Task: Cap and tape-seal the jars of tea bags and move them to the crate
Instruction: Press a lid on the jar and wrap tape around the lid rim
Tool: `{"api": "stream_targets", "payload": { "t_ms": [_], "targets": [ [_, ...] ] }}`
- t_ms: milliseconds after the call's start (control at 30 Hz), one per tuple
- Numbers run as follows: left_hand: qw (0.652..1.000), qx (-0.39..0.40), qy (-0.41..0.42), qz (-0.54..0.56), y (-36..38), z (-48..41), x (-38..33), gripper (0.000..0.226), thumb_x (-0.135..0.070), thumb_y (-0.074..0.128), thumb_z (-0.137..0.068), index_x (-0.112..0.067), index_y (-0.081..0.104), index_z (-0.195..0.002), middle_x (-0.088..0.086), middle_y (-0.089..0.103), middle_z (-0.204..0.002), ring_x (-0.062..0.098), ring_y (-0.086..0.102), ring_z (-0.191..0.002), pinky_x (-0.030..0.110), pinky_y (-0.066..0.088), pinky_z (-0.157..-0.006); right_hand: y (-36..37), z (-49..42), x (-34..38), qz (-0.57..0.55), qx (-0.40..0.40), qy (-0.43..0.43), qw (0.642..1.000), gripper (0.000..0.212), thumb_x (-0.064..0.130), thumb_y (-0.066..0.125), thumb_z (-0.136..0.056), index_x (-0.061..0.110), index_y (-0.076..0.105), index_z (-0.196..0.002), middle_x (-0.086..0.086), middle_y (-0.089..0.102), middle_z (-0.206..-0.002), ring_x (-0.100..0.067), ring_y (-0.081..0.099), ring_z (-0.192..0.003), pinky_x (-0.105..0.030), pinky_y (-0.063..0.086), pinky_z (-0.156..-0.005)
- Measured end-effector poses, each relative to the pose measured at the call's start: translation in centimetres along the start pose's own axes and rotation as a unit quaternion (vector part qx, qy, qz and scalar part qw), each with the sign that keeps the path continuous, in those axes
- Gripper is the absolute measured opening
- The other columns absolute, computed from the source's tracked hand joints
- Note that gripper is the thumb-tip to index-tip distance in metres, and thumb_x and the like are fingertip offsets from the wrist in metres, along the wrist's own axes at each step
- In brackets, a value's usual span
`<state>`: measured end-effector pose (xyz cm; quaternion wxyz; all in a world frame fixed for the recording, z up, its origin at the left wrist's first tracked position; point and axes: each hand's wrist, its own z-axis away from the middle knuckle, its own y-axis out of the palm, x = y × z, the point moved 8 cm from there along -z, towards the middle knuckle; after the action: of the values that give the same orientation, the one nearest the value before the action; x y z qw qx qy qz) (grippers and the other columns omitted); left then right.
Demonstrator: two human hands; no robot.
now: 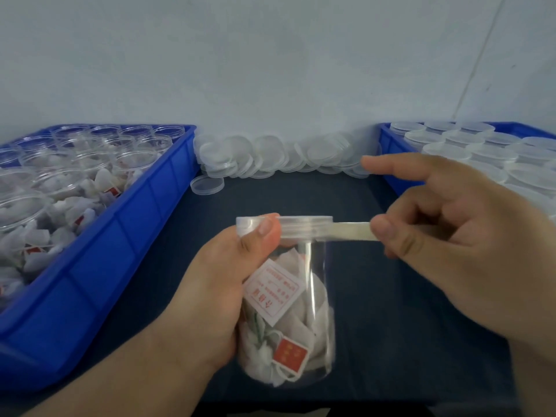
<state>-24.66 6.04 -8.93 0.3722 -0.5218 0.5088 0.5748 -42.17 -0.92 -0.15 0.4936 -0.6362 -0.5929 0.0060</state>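
A plain pale wall [270, 55] (softly, evenly lit) rises behind a dark tabletop [376, 326].

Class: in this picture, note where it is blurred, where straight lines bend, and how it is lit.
Head view: the right hand and jar look soft with motion blur; the far rim of the left crate bows from the wide lens; light soft and even, shadows faint.

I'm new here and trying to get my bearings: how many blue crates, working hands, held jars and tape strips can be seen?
Blue crates: 2 (left crate, right crate)
Hands: 2 (left hand, right hand)
Held jar of tea bags: 1
Tape strip: 1
Total: 6
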Motion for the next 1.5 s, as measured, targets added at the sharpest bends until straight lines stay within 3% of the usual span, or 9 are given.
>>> {"api": "stream_targets", "payload": {
  "t_ms": [300, 467, 700, 900, 1067, 1167, 1300, 1433, 1500],
  "targets": [
    [0.998, -0.01, -0.001, 0.055, 0.4, 0.4, 0.2, 0.086, -0.072, 0.09, -0.042, -0.022, 0.077, -0.111, 0.028, 0.07, -0.113, 0.037, 0.072, -0.105, 0.059, 0.055, -0.091, 0.6, 0.5, -0.5, -0.001, -0.078, -0.017, 0.997, 0.039, 0.051, 0.061, -0.084, 0.048, 0.053, -0.122, 0.012, 0.066, -0.082, -0.013, 0.062, -0.066, -0.012, 0.045, -0.058],
    [0.998, -0.013, 0.022, 0.055, 0.2, 0.3, -0.1, 0.108, -0.07, 0.092, -0.039, -0.017, 0.062, -0.129, 0.015, 0.073, -0.12, 0.034, 0.07, -0.112, 0.052, 0.058, -0.092, 1.5, 0.3, -0.8, 0.005, -0.089, -0.006, 0.996, 0.043, 0.057, 0.056, -0.084, 0.047, 0.051, -0.126, 0.015, 0.062, -0.085, -0.004, 0.059, -0.075, -0.003, 0.042, -0.064],
    [0.998, 0.038, 0.004, 0.055, 0.2, -0.4, 0.4, 0.086, -0.066, 0.092, -0.048, -0.021, 0.073, -0.119, 0.015, 0.073, -0.113, 0.03, 0.073, -0.1, 0.04, 0.062, -0.083, 2.6, 0.0, -1.9, 0.028, -0.068, 0.02, 0.997, 0.056, 0.066, 0.047, -0.086, 0.039, 0.049, -0.135, 0.017, 0.057, -0.086, 0.004, 0.056, -0.076, 0.0, 0.04, -0.068],
    [0.998, -0.028, 0.027, -0.042, -1.3, -0.7, 0.2, 0.109, -0.08, 0.084, -0.044, -0.03, 0.055, -0.136, -0.002, 0.072, -0.126, 0.017, 0.066, -0.121, 0.05, 0.047, -0.107, 2.4, 0.5, -1.6, 0.084, -0.101, 0.019, 0.991, 0.055, 0.065, 0.046, -0.092, 0.032, 0.053, -0.134, 0.016, 0.054, -0.07, 0.001, 0.055, -0.077, -0.01, 0.043, -0.057],
    [0.996, -0.053, 0.004, -0.066, -0.7, -0.8, 1.1, 0.142, -0.084, 0.085, -0.026, -0.038, 0.039, -0.151, -0.026, 0.069, -0.119, -0.004, 0.066, -0.112, 0.02, 0.057, -0.083, 2.5, 1.0, 0.6, 0.168, -0.113, -0.026, 0.979, 0.05, 0.057, 0.048, -0.091, 0.027, 0.059, -0.129, 0.022, 0.048, -0.073, -0.003, 0.049, -0.06, -0.017, 0.041, -0.057],
    [0.996, -0.074, 0.008, -0.049, -1.4, -0.6, 1.2, 0.132, -0.08, 0.087, -0.031, -0.042, 0.04, -0.149, -0.025, 0.072, -0.113, -0.002, 0.071, -0.103, 0.019, 0.059, -0.074, 2.4, 0.8, 0.4, 0.105, -0.053, -0.002, 0.993, 0.045, 0.063, 0.049, -0.09, 0.045, 0.048, -0.131, 0.017, 0.062, -0.073, -0.003, 0.06, -0.067, -0.017, 0.047, -0.053],
    [0.998, -0.048, -0.003, -0.031, -1.1, -0.3, 1.2, 0.132, -0.078, 0.087, -0.03, -0.029, 0.047, -0.146, -0.01, 0.076, -0.112, 0.011, 0.073, -0.104, 0.036, 0.056, -0.086, 1.8, 0.3, -0.6, 0.03, 0.044, 0.018, 0.998, 0.044, 0.067, 0.051, -0.084, 0.058, 0.045, -0.127, 0.028, 0.068, -0.081, 0.005, 0.063, -0.072, -0.001, 0.041, -0.059],
    [1.0, -0.01, 0.015, -0.014, -0.2, -0.1, 0.7, 0.067, -0.074, 0.086, -0.049, -0.027, 0.078, -0.097, 0.011, 0.075, -0.103, 0.024, 0.072, -0.09, 0.037, 0.061, -0.074, 1.0, 0.2, -1.0, -0.019, 0.055, 0.01, 0.998, 0.047, 0.063, 0.052, -0.081, 0.06, 0.046, -0.127, 0.022, 0.071, -0.083, -0.004, 0.062, -0.065, -0.006, 0.041, -0.052],
    [0.999, -0.035, 0.023, -0.006, -0.4, 0.0, 0.5, 0.079, -0.075, 0.087, -0.045, -0.024, 0.076, -0.105, 0.012, 0.076, -0.108, 0.025, 0.074, -0.097, 0.034, 0.062, -0.074, 0.9, 0.2, -1.4, -0.041, 0.049, 0.011, 0.998, 0.048, 0.066, 0.054, -0.079, 0.06, 0.046, -0.126, 0.017, 0.072, -0.083, -0.008, 0.063, -0.065, -0.01, 0.044, -0.053]
  ]
}}
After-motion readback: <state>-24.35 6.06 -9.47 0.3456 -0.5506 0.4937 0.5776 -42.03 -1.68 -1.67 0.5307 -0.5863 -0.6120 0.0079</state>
